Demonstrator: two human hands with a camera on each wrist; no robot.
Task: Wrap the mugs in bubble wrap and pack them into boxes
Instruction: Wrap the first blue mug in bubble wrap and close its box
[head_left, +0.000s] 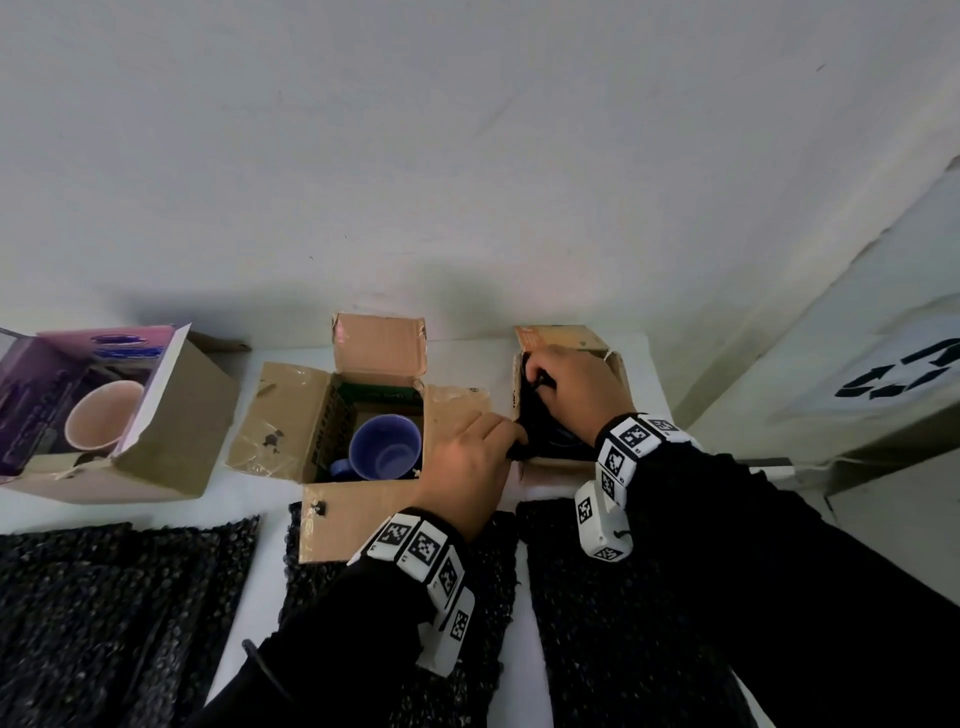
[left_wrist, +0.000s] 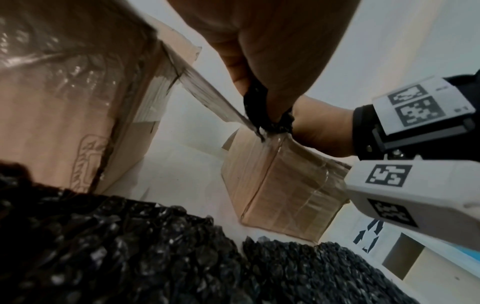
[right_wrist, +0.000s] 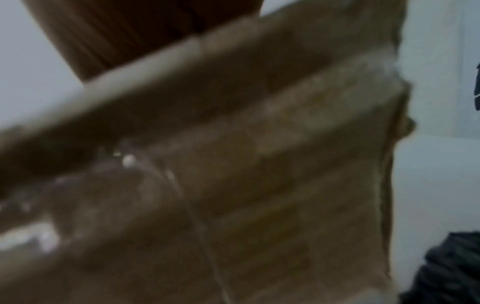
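A small cardboard box (head_left: 615, 374) stands at the right of the white table, filled with black bubble wrap (head_left: 543, 421); what the wrap encloses is hidden. My left hand (head_left: 511, 441) pinches the wrap's edge at the box's near-left corner, and the left wrist view shows that left hand (left_wrist: 259, 107) pinching the wrap (left_wrist: 270, 121) above the small box (left_wrist: 280, 185). My right hand (head_left: 540, 376) reaches into the box from above, fingers curled on the wrap. A blue mug (head_left: 387, 447) sits unwrapped in the open middle box (head_left: 291, 415). The right wrist view shows only blurred cardboard (right_wrist: 259, 164).
A third open box (head_left: 182, 415) at the left holds a pale pink mug (head_left: 104, 415). Black bubble wrap sheets lie along the table's near side at left (head_left: 119, 597), middle (head_left: 488, 571) and right (head_left: 571, 597). A wall rises behind the boxes. A bin with a recycling mark (head_left: 893, 379) stands at the right.
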